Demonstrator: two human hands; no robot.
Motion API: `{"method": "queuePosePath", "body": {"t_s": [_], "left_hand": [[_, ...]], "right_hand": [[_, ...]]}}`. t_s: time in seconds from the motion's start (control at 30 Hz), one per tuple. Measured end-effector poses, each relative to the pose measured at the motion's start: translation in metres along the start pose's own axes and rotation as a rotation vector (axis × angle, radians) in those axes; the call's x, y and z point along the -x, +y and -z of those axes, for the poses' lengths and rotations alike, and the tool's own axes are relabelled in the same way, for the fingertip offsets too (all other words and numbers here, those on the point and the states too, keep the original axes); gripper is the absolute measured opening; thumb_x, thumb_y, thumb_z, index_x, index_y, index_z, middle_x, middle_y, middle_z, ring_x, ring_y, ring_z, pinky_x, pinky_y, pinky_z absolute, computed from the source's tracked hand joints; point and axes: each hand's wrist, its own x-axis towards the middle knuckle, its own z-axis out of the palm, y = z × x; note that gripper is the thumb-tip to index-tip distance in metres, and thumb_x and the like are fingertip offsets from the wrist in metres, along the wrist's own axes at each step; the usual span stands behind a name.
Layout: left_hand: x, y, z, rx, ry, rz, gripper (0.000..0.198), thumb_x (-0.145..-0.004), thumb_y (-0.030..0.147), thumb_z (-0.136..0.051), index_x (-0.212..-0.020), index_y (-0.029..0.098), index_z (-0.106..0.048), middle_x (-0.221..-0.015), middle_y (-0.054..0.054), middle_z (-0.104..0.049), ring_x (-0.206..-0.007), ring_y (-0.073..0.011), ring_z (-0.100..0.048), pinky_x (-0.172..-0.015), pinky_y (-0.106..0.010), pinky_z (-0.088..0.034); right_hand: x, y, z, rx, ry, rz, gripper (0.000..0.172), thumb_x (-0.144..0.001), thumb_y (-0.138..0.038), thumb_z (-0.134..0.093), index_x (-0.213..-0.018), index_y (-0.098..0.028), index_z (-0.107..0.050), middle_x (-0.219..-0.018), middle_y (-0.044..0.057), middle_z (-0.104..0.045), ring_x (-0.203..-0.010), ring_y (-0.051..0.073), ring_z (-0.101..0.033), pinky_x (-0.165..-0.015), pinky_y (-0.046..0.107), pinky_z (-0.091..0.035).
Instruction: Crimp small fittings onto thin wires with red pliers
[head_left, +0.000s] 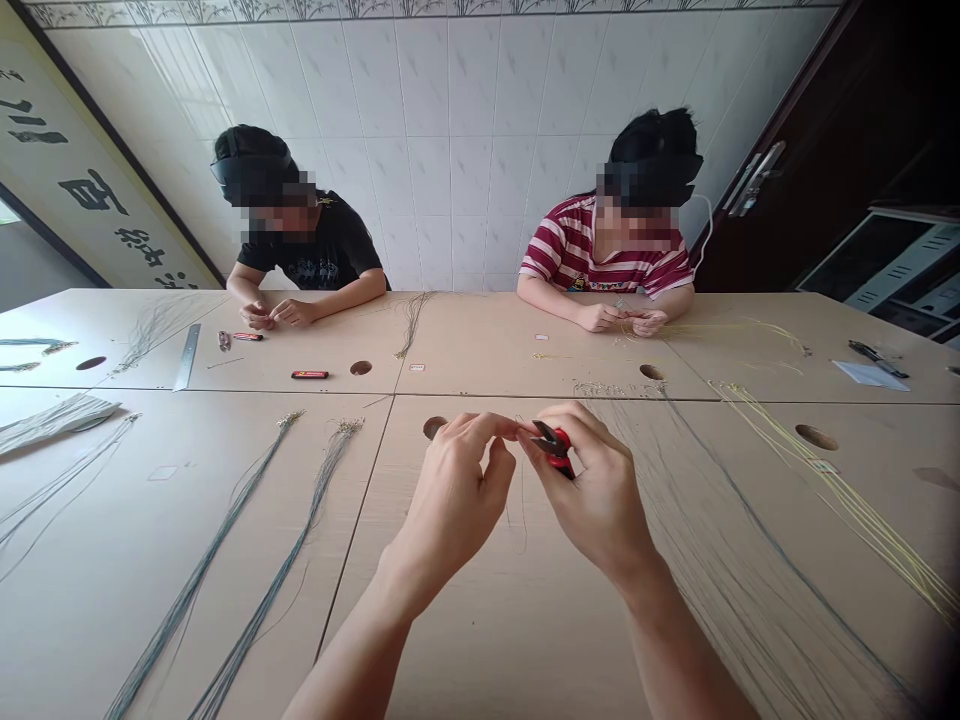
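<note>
Right hand [596, 480]: closed around red-handled cutters [559, 455], whose dark blades point toward the other hand; its fingertips meet those of the left.
Left hand [469, 480]: fingers bent inward to the meeting point; whether they are clamped on anything cannot be told.
Thin strand [523, 520]: hangs in a narrow loop below the meeting fingertips, above the near tabletop; its upper end is hidden.
Work in progress: one strand appears to be in mid-handling, not yet laid down; whether a cut is made cannot be seen.
Cord bundles at left: two blue-grey bundles [240, 510] lie gathered, small fittings at their far ends; perhaps finished, perhaps waiting.
Cords at right: pale strands [675, 520] lie spread out, with yellow cords [840, 475] beyond them; these may be what is left.
Surface: joined wood-toned table [570, 640], with seams and round holes; a metal ruler [187, 355] lies at far left.
Room: two co-workers, in a black top [322, 240] and a striped top [555, 240], sit opposite, before a tiled wall [465, 150]; a dark door [810, 100] stands at right.
</note>
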Motion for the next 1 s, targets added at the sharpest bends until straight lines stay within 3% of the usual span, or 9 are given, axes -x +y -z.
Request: {"method": "queuePosePath", "body": {"t_s": [0.13,0.27,0.37,0.43,0.53,0.63,0.8,1.0], "left_hand": [[-0.001,-0.002,0.002,0.043,-0.021,0.062,0.026,-0.086,0.010,-0.042,-0.085,0.022,-0.065,-0.091,-0.003,-0.073,-0.085,-0.0190,-0.065,-0.061,-0.028,-0.047],[-0.004,-0.006,0.005,0.074,0.082,0.162,0.022,-0.085,0.014,-0.045,-0.088,0.023,-0.066,-0.096,-0.002,-0.072,-0.068,-0.0151,-0.063,-0.051,-0.027,-0.043],[-0.006,-0.008,0.006,0.166,0.102,0.155,0.026,-0.085,0.015,-0.050,-0.103,0.025,-0.067,-0.110,-0.002,-0.070,-0.080,-0.0163,-0.066,-0.070,-0.031,-0.052],[-0.006,-0.009,0.006,0.278,0.016,0.140,0.025,-0.087,0.019,-0.054,-0.108,0.025,-0.066,-0.113,-0.003,-0.070,-0.094,-0.0184,-0.066,-0.087,-0.035,-0.051],[-0.005,-0.010,0.005,0.439,-0.087,0.146,0.021,-0.089,0.031,-0.058,-0.106,0.023,-0.068,-0.112,-0.004,-0.071,-0.106,-0.0209,-0.064,-0.094,-0.036,-0.049],[-0.004,-0.012,0.004,0.454,-0.069,0.143,0.023,-0.088,0.039,-0.063,-0.102,0.022,-0.070,-0.104,-0.004,-0.072,-0.103,-0.0206,-0.064,-0.092,-0.034,-0.049],[-0.005,-0.010,0.006,0.388,-0.070,0.112,0.016,-0.089,0.036,-0.062,-0.088,0.022,-0.069,-0.082,0.000,-0.070,-0.085,-0.0148,-0.063,-0.080,-0.028,-0.047],[-0.006,-0.007,0.007,0.328,-0.069,0.160,0.017,-0.088,0.037,-0.062,-0.082,0.022,-0.065,-0.079,0.001,-0.068,-0.079,-0.0134,-0.060,-0.071,-0.026,-0.044]], "right_hand": [[-0.003,0.002,0.006,-0.077,-0.042,-0.086,0.014,-0.094,-0.027,-0.055,-0.080,-0.022,-0.056,-0.080,0.001,-0.056,-0.069,0.014,-0.050,-0.063,0.026,-0.041],[-0.005,0.003,0.011,-0.129,-0.070,-0.158,0.021,-0.093,-0.032,-0.056,-0.075,-0.021,-0.055,-0.072,-0.002,-0.049,-0.063,0.012,-0.045,-0.058,0.025,-0.038],[-0.005,0.002,0.013,-0.195,-0.105,-0.197,0.019,-0.093,-0.033,-0.057,-0.078,-0.022,-0.058,-0.072,-0.002,-0.052,-0.062,0.011,-0.045,-0.058,0.025,-0.037],[-0.004,0.002,0.014,-0.238,-0.129,-0.223,0.018,-0.092,-0.034,-0.058,-0.079,-0.022,-0.059,-0.073,-0.002,-0.055,-0.062,0.011,-0.045,-0.058,0.025,-0.036],[-0.004,0.002,0.016,-0.288,-0.140,-0.244,0.019,-0.092,-0.036,-0.059,-0.079,-0.021,-0.061,-0.072,-0.002,-0.056,-0.061,0.010,-0.045,-0.057,0.025,-0.035],[-0.003,0.003,0.018,-0.310,-0.146,-0.260,0.021,-0.091,-0.038,-0.060,-0.079,-0.021,-0.062,-0.074,-0.002,-0.059,-0.062,0.010,-0.045,-0.059,0.025,-0.036],[-0.004,0.002,0.020,-0.293,-0.160,-0.268,0.021,-0.091,-0.037,-0.059,-0.077,-0.021,-0.063,-0.073,-0.003,-0.058,-0.062,0.010,-0.043,-0.058,0.026,-0.034],[-0.005,-0.001,0.021,-0.280,-0.152,-0.246,0.021,-0.092,-0.034,-0.058,-0.075,-0.021,-0.061,-0.067,-0.004,-0.053,-0.057,0.009,-0.039,-0.054,0.026,-0.030]]}}
